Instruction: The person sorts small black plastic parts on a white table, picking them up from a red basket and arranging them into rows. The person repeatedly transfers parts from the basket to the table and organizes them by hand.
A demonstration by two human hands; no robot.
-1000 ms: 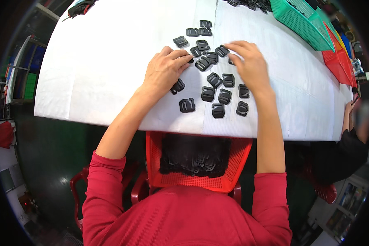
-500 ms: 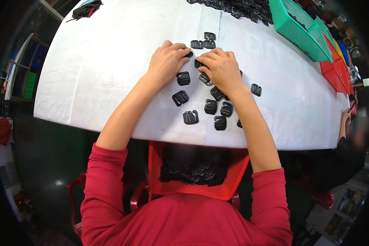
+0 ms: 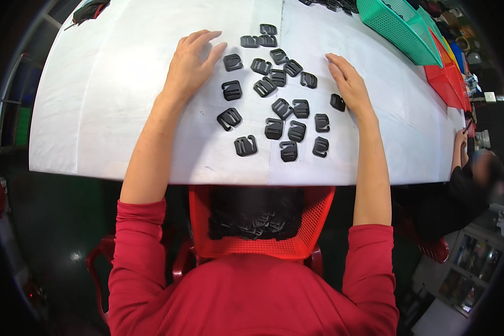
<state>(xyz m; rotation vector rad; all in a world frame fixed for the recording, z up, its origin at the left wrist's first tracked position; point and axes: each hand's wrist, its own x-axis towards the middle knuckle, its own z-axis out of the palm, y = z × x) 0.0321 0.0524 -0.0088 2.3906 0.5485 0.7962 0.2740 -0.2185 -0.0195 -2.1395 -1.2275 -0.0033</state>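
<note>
Twentyish black plastic buckles still loose, white tabletop; red plastic basket part-filled; left hand, right hand fingers open.

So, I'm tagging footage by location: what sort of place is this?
Probably a small workshop or factory workroom: many matching black buckles lie spread on a large white table, a red basket below its edge holds more dark pieces, and another person is at the table's right end.
</note>
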